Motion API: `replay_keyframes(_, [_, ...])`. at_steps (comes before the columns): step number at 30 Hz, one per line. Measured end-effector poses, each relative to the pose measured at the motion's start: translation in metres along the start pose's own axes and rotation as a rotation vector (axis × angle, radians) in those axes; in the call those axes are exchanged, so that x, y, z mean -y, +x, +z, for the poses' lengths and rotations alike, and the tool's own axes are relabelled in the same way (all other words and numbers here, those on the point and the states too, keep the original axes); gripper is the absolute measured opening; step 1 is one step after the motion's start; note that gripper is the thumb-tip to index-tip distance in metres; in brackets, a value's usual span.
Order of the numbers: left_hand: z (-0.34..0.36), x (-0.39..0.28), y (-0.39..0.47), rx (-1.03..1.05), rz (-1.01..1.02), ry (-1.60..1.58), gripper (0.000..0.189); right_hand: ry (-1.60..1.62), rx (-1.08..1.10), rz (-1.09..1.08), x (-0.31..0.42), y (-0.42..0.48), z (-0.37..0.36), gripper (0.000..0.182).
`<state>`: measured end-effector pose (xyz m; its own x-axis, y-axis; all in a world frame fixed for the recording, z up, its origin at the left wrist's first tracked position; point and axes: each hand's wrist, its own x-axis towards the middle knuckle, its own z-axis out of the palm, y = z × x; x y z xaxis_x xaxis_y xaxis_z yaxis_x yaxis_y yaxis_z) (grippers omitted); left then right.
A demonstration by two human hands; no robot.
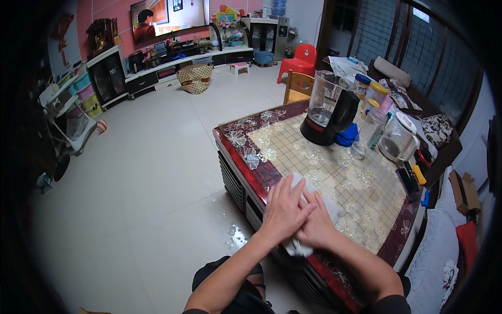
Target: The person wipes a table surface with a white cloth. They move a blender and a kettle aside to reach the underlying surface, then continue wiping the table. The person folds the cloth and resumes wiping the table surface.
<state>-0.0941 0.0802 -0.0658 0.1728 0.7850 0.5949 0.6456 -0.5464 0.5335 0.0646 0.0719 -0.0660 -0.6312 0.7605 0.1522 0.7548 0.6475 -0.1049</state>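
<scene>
Both my hands press flat on a white cloth (331, 208) at the near left edge of the table (270, 172). My left hand (280, 218) crosses partly over my right hand (317, 225), its fingers extended across the cloth. Underneath, my right hand bears down on the cloth with fingers pointing forward. A crumpled end of the cloth shows below my wrists at the table's edge, slightly blurred. The table has a beige, gridded cover (290, 143) with shiny flower patterns and a dark red border. Parts of the cloth are hidden beneath my palms.
Farther along the table stand a blender jug (319, 106), a blue cloth (347, 136), a glass kettle (396, 137) and several canisters. A phone (407, 184) lies at the right. Water (235, 233) is spilled on the floor; a red chair (300, 61) stands beyond.
</scene>
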Motion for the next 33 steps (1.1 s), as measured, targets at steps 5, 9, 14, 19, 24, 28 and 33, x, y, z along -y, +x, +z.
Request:
replay_keyframes(5, [0.01,0.017,0.007,-0.029,-0.054,0.076,0.063,-0.009,-0.025,0.295,-0.053,0.052,0.007,0.069])
replay_keyframes(9, [0.009,0.023,-0.001,0.005,-0.076,0.042,0.062,-0.044,-0.06,0.49,-0.076,-0.001,-0.003,0.067])
replay_keyframes(14, [-0.003,0.003,-0.005,0.008,-0.04,0.049,0.063,-0.108,-0.059,0.416,-0.019,-0.093,-0.008,0.074])
replay_keyframes(19, [-0.002,-0.006,0.002,-0.014,-0.034,0.015,0.063,-0.053,0.013,0.188,0.032,-0.05,-0.008,0.075])
replay_keyframes(24, [0.001,0.013,0.003,-0.019,-0.067,0.056,0.062,-0.116,-0.061,0.163,-0.02,0.045,0.026,0.073])
replay_keyframes(28, [0.003,0.023,0.002,-0.003,-0.087,0.067,0.061,-0.062,0.0,0.49,-0.07,0.037,0.007,0.07])
replay_keyframes(33, [-0.012,0.018,-0.007,0.018,-0.128,0.083,0.062,-0.055,-0.059,0.607,-0.07,-0.061,-0.01,0.072])
